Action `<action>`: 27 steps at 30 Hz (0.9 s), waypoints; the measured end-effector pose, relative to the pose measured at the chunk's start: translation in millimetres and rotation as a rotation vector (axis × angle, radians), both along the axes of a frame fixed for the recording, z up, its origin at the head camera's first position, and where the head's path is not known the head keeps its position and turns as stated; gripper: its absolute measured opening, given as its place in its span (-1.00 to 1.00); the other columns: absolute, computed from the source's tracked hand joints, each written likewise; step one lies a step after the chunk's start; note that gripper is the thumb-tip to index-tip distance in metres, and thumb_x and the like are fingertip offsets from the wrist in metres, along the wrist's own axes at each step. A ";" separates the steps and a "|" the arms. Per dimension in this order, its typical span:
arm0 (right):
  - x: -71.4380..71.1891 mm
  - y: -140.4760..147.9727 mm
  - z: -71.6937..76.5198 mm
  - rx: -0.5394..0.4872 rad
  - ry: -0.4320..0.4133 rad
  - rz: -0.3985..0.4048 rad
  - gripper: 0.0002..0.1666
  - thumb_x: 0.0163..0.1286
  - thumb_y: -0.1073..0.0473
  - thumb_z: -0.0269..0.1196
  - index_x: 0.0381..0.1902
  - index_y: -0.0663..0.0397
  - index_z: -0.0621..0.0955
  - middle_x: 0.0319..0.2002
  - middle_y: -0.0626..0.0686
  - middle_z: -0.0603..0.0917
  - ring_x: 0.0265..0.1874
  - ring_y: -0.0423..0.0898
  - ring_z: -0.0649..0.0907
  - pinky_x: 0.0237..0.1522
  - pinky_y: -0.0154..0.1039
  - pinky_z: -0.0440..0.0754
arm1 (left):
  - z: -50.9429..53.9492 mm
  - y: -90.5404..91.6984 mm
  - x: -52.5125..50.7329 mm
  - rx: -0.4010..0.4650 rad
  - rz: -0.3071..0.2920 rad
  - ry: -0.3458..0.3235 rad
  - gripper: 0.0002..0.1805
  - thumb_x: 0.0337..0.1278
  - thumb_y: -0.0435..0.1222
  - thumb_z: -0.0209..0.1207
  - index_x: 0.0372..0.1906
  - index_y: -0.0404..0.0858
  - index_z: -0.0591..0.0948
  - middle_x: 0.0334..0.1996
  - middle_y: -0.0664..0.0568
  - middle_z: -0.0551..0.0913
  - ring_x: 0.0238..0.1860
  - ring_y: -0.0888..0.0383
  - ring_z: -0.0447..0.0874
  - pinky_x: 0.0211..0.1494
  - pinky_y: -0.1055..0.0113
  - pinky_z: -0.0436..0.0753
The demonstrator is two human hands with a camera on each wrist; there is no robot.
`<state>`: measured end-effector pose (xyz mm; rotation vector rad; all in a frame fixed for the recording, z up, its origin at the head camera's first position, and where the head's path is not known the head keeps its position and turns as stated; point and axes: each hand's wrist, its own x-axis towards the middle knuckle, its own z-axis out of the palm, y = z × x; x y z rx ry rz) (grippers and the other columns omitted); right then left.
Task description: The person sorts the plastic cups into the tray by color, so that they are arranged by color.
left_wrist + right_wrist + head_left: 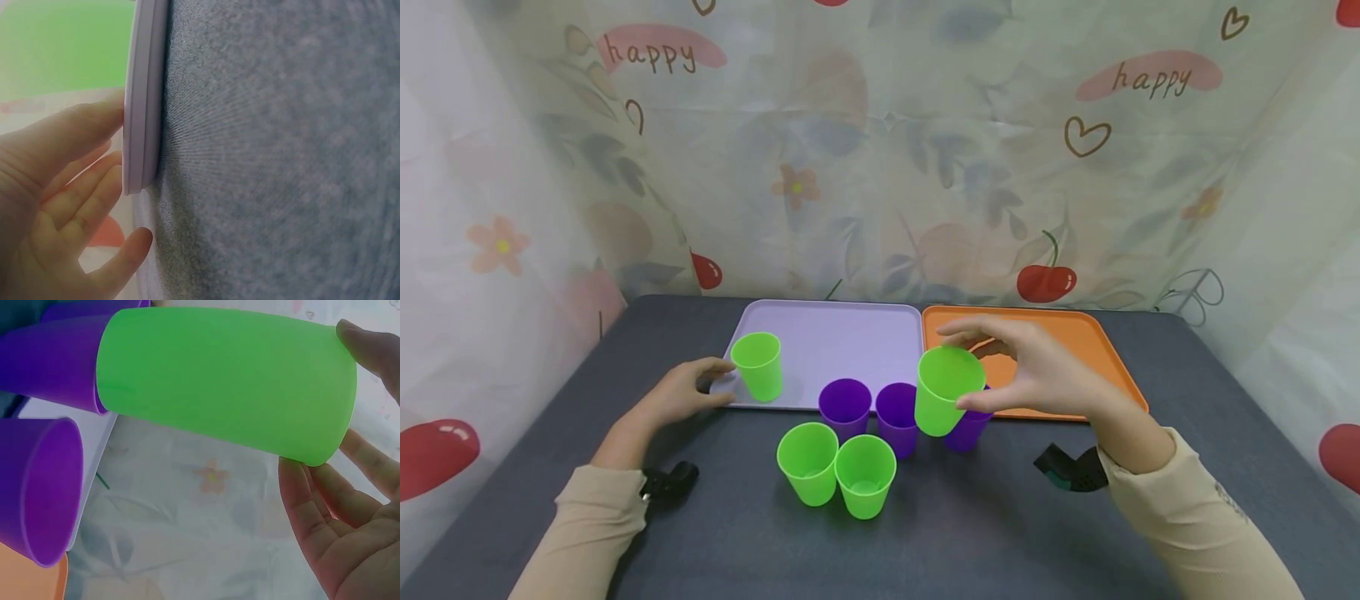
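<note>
A green cup (942,400) is held near its rim by my right hand (1037,367), raised in front of the purple cups; the right wrist view shows thumb and fingers on opposite sides of this green cup (219,381). My left hand (681,392) is at the left edge of the lilac tray (842,342), beside another green cup (760,371) standing on it. In the left wrist view the fingers of my left hand (75,187) are loosely spread by the tray's rim (140,125), holding nothing.
Purple cups (845,407) stand side by side along the trays' front edge, one partly hidden behind the raised cup. Two green cups (865,479) stand close together nearer me. An orange tray (1075,333) lies at the right, against the lilac one. A patterned curtain hangs behind.
</note>
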<state>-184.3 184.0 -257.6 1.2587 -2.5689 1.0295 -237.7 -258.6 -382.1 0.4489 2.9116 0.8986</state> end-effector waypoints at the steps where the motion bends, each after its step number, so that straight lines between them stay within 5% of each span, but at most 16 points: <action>1: -2.2 -0.5 0.9 0.002 0.001 -0.002 -0.26 -0.07 0.20 0.49 0.14 0.04 0.50 0.01 -0.04 0.64 -0.04 -0.21 0.62 0.02 -0.25 0.61 | 0.3 0.3 0.3 0.001 -0.002 0.004 -0.43 0.05 -0.22 0.28 0.14 -0.43 0.46 0.08 -0.33 0.55 0.15 -0.27 0.46 0.20 -0.15 0.42; 27: -53.3 -36.2 11.6 0.007 -0.089 0.004 -0.28 0.00 0.16 0.46 0.17 0.03 0.48 0.10 0.04 0.59 0.07 -0.07 0.58 0.16 -0.14 0.55 | -0.6 -0.3 -0.7 0.013 -0.014 0.011 -0.43 0.05 -0.22 0.28 0.14 -0.44 0.46 0.07 -0.34 0.55 0.14 -0.27 0.47 0.19 -0.13 0.45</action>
